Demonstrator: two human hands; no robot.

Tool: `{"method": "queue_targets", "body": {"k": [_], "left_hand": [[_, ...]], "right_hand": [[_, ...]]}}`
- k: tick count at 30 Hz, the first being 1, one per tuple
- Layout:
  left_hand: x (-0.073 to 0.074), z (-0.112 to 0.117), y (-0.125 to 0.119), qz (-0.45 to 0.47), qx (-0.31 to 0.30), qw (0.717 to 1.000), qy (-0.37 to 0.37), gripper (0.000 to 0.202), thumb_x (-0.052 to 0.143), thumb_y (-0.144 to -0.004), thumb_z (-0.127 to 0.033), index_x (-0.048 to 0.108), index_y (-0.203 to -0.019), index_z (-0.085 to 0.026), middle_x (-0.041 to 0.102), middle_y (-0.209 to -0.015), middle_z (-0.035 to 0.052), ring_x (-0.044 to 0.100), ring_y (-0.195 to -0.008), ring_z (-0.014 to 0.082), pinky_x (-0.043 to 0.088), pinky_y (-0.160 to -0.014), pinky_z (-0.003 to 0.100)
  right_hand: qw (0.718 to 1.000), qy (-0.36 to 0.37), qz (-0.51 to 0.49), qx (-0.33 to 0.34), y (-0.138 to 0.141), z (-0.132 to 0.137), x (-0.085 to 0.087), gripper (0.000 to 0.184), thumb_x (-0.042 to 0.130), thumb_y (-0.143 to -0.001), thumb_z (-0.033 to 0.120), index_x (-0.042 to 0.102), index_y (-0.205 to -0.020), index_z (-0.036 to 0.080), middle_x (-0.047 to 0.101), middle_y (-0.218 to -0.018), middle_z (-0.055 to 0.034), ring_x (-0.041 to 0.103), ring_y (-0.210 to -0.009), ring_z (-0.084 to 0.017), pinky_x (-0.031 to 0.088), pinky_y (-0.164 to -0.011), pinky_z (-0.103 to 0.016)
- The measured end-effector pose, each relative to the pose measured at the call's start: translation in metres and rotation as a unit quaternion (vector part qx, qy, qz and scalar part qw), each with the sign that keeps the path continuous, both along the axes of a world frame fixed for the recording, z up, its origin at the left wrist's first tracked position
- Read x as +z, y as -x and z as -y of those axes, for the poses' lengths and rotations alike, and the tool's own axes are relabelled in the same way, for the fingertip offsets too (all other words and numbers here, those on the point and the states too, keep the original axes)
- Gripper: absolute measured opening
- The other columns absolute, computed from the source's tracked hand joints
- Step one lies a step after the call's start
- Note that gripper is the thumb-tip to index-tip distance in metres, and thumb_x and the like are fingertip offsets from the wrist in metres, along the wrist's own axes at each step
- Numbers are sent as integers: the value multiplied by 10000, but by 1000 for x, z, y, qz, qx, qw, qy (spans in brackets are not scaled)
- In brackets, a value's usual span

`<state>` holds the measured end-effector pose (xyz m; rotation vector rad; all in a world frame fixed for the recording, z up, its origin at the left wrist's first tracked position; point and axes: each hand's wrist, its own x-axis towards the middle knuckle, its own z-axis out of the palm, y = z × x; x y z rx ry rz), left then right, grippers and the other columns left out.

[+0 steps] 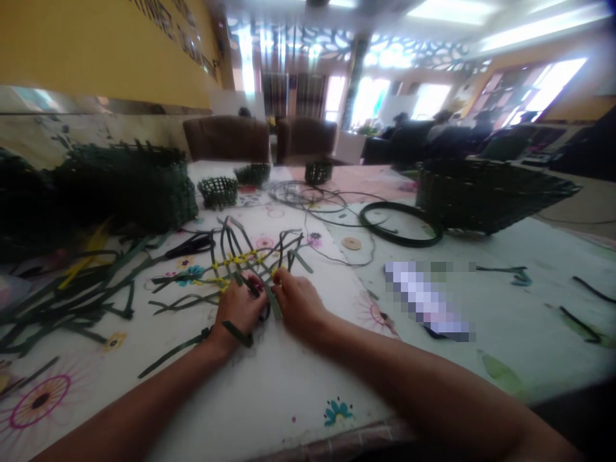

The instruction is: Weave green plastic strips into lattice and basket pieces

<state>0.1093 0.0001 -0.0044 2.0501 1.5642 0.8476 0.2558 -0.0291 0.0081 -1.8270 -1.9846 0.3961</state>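
A partly woven piece of dark green strips with yellow strips [235,260] lies on the flowered tablecloth, its loose ends fanning outward. My left hand [240,308] is closed on green strips at the near edge of the weave; one strip end sticks out by the wrist. Close beside it, my right hand [296,298] pinches a green strip [274,301] at the same edge, fingertips almost meeting the left ones. Exactly which strip each finger holds is partly hidden. Scissors with black handles [190,246] rest just beyond the weave to the left.
Loose green strips [72,301] are heaped at left, beside large dark baskets [139,186]. Small woven baskets [218,192] stand farther back. A coil [402,223], thin wire loops [308,196] and a big basket [486,196] occupy the right rear. A pixelated object [428,301] lies at right.
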Motion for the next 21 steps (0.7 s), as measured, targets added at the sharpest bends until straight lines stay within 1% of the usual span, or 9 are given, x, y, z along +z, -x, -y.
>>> {"method": "queue_targets", "body": {"k": [2,4,7,10,11,13,17,21], "left_hand": [[-1,-1,1,-17,-3,1000,-5,197,556,-742,-324,571,-880,-185,661,-864,52,614,-760,204,435,-667,302],[0,-1,2,-28,-15,999,8,203,547,-758,-320,577,-905,-183,671,-872,57,620,-768,209,437,-680,306],[1,0,3,-39,-30,999,14,299,538,-785,-324,581,-1039,-172,684,-919,69,629,-791,217,444,-699,312],[0,0,3,-52,-27,998,4,382,516,-813,-318,551,-1161,-163,686,-947,80,637,-830,233,453,-727,326],[-1,0,4,-56,-24,998,1,377,509,-822,-317,551,-1163,-162,685,-942,82,639,-844,239,455,-739,331],[-2,-2,4,-66,-23,998,-6,320,498,-833,-313,569,-1107,-164,679,-940,85,639,-871,247,458,-764,338],[-1,-3,3,-113,-16,993,-15,213,491,-835,-291,591,-974,-164,666,-941,100,629,-902,255,457,-788,342],[6,-3,1,-158,-25,987,-5,202,508,-825,-294,599,-945,-160,644,-940,108,614,-908,268,458,-780,355]], "right_hand": [[1000,4,-4,8,-1,1,2,185,438,-926,230,582,-1037,195,705,-865,-64,581,-709,-167,260,-583,-269],[1000,3,-5,21,-2,2,3,177,434,-927,225,592,-998,190,706,-865,-69,583,-716,-167,273,-587,-267],[999,0,-1,36,-4,3,4,159,457,-919,220,602,-970,181,710,-876,-75,601,-741,-173,296,-603,-264],[999,3,1,41,-5,3,3,187,459,-925,225,606,-1033,183,719,-904,-76,624,-771,-181,316,-617,-263],[999,1,3,43,-5,3,3,210,450,-933,229,603,-1071,189,722,-928,-77,632,-790,-184,322,-625,-264],[999,-1,16,43,-5,2,1,237,428,-949,242,607,-1099,203,725,-964,-80,644,-817,-191,326,-637,-271],[998,18,57,37,-2,0,0,220,419,-955,255,629,-996,204,726,-951,-83,654,-804,-197,312,-624,-284],[996,14,79,24,1,0,2,206,427,-941,239,624,-987,205,730,-930,-84,655,-797,-206,289,-612,-292]]}}
